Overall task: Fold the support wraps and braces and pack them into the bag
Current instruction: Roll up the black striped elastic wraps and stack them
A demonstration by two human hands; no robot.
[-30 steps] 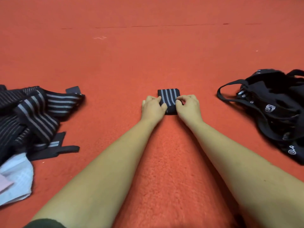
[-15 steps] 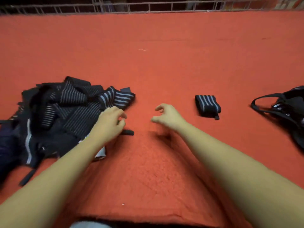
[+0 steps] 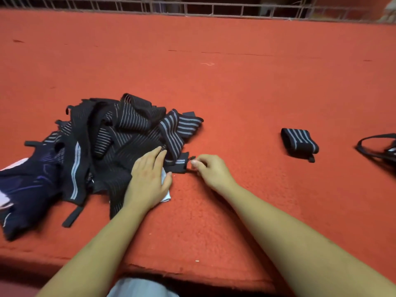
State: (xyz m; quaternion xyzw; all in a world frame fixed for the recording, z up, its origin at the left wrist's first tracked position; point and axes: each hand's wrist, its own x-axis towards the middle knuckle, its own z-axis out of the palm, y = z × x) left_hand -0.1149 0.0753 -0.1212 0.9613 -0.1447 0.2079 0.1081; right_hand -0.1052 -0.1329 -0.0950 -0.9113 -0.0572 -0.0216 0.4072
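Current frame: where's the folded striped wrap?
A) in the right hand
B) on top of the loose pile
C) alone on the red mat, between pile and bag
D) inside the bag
C: the folded wrap lies by itself on the red mat, right of the pile and left of the bag. The left hand rests flat on the pile and the right hand pinches a strap tab there.

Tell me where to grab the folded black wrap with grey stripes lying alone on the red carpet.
Take the folded black grey-striped wrap from above, fingers across its long edges mid-length: it lies flat, so pinching all layers should keep the fold shut.
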